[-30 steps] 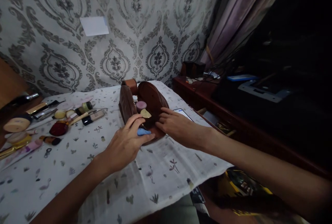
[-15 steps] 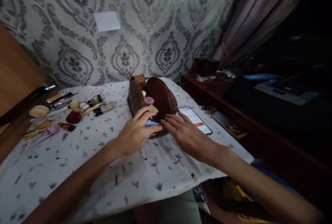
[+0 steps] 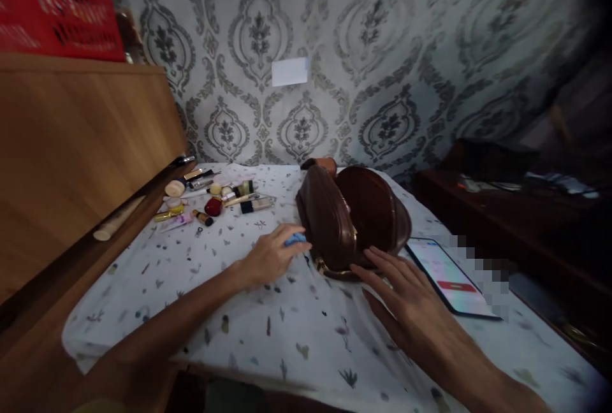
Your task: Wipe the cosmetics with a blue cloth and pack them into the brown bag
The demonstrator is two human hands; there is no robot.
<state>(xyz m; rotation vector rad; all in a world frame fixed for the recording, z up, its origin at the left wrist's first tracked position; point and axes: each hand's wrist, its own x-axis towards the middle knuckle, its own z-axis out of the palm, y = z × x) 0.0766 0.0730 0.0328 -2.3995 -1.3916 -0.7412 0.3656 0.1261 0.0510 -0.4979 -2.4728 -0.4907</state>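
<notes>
A brown leather bag [image 3: 329,228] stands on the table with its zipped top spread apart; its inside is dark, and I cannot make out what it holds. My left hand [image 3: 270,257] is beside the bag's left side, fingers closed around a small blue cloth [image 3: 295,239] that shows only in part. My right hand [image 3: 406,289] has its fingers stretched out, the tips at the bag's front right edge. Just beyond that hand lies a phone [image 3: 452,276] with a lit screen.
Several cosmetics, among them a red round case [image 3: 213,207] and a small brown bottle [image 3: 203,217], lie at the table's left. A wooden cabinet [image 3: 86,145] bearing a red basket [image 3: 57,8] borders that side. A dark red surface [image 3: 497,209] with cables stands to the right.
My left hand has come out of the bag to its left side with the blue cloth. My right hand is spread a little more. The view has turned left.
</notes>
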